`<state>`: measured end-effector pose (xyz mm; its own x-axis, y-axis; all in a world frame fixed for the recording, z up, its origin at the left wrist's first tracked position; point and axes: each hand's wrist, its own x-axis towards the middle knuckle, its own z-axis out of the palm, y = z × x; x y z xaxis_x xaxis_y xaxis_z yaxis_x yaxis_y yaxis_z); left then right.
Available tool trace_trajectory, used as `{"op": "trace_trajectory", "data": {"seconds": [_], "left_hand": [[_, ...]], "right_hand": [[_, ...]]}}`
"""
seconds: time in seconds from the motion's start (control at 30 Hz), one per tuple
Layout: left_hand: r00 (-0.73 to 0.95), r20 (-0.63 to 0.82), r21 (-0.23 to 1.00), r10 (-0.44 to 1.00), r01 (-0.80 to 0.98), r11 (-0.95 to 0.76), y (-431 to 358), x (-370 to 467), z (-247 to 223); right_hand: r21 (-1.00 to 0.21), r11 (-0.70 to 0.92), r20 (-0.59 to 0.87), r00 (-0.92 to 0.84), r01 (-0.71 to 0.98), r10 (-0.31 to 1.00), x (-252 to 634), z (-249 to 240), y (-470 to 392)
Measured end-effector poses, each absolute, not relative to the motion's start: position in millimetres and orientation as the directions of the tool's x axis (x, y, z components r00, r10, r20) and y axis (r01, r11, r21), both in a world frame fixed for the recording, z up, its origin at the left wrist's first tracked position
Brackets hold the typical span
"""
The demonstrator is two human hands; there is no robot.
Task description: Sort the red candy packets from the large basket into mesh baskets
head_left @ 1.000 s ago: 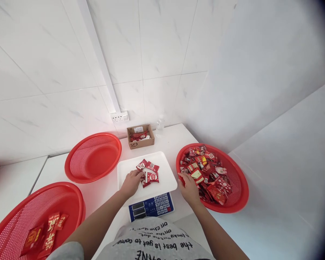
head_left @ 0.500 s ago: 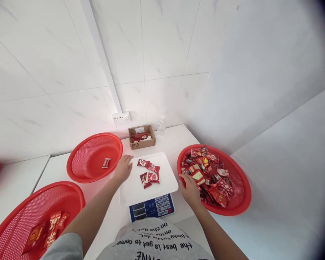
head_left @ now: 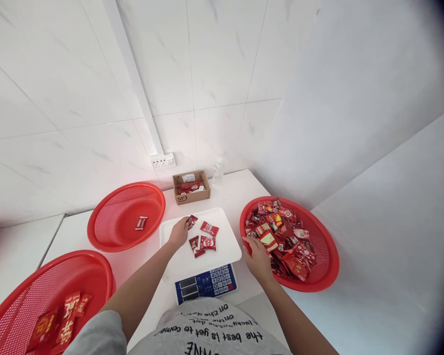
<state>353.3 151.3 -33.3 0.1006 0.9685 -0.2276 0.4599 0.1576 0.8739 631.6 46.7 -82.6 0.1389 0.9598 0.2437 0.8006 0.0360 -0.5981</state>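
Pinching a small red foil candy packet [head_left: 192, 221] at the far left of the white plastic scale tray [head_left: 225, 246], the left hand [head_left: 178, 233] has its fingers closed on the wrapper. Three more red packets [head_left: 203, 238] lie just right of that hand on the tray. Right of the tray, the right hand [head_left: 258, 258] rests on the near rim of the round red mesh basket [head_left: 325, 266] heaped with red packets; whether its fingers grip anything cannot be told. Left of the tray, another red mesh basket [head_left: 111, 236] holds one packet [head_left: 141, 223].
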Motion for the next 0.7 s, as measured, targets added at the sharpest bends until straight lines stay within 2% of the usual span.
{"op": "trace_trajectory", "data": {"seconds": [0.13,0.23,0.33,0.53,0.7], "left_hand": [[0.112,-0.371,0.923,0.922,0.155,0.352,139,346,-23],[0.148,-0.41,0.905,0.9,-0.057,0.422,129,341,-13],[0.17,-0.43,0.867,0.887,-0.195,0.458,123,340,-5],[0.097,-0.437,0.855,0.894,-0.266,0.446,113,343,-10],[-0.112,-0.45,0.867,0.886,-0.295,0.403,127,316,-13]], "right_hand": [[-0.607,0.033,0.243,0.146,0.794,0.959,631,-82,47],[-0.604,0.031,0.246,0.149,0.796,0.958,631,-81,46],[-0.607,0.027,0.24,0.151,0.794,0.959,631,-81,46],[-0.605,0.025,0.224,0.14,0.796,0.964,631,-80,46],[-0.592,0.011,0.217,0.146,0.806,0.965,630,-78,46]]}}
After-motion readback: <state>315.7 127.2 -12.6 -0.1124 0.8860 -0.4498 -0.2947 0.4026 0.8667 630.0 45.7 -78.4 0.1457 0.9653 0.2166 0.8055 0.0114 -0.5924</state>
